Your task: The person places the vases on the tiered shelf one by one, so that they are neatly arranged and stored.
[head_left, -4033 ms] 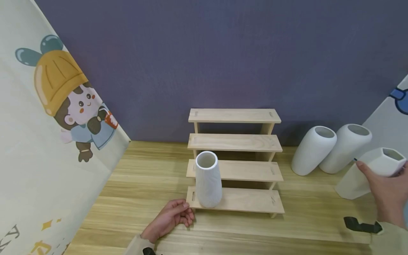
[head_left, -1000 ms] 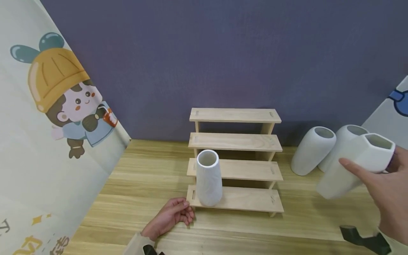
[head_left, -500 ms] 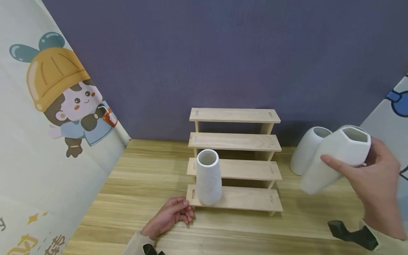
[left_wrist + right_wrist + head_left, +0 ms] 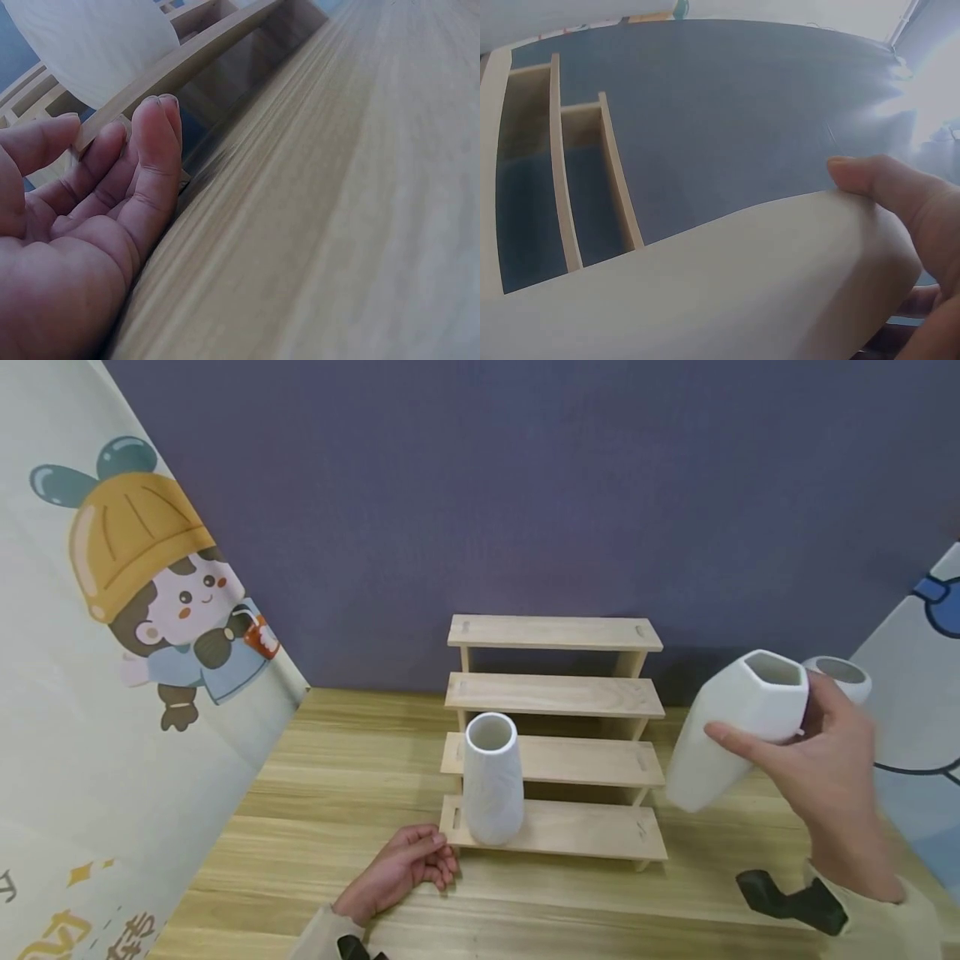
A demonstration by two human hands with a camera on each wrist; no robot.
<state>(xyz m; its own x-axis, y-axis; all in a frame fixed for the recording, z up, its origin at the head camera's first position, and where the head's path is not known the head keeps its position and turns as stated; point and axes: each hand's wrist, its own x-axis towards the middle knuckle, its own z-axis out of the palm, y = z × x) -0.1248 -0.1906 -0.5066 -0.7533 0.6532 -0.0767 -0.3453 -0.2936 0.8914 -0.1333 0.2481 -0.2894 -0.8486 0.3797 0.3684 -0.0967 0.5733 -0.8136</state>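
My right hand (image 4: 828,777) grips a white angular vase (image 4: 731,727) near its mouth, tilted to the right of the wooden stepped shelf (image 4: 592,831). In the right wrist view the thumb of that hand (image 4: 919,217) presses the side of the vase (image 4: 750,277). A round white vase (image 4: 492,789) stands upright at the left of the lowest step. My left hand (image 4: 396,872) pinches the front left corner of that step. The left wrist view shows the hand (image 4: 82,217) with its thumb above the board (image 4: 202,60) and fingers below.
Behind my right hand, another round white vase (image 4: 847,677) stands on the wooden tabletop (image 4: 322,777), mostly hidden. A dark wall (image 4: 525,485) rises behind the shelf. A printed panel (image 4: 217,718) borders the left side, another (image 4: 915,710) the right.
My right hand has lifted the angular vase from the right and carried it leftward, nearer the shelf; it now covers one of the two round vases there. The left hand stays at the step's corner.
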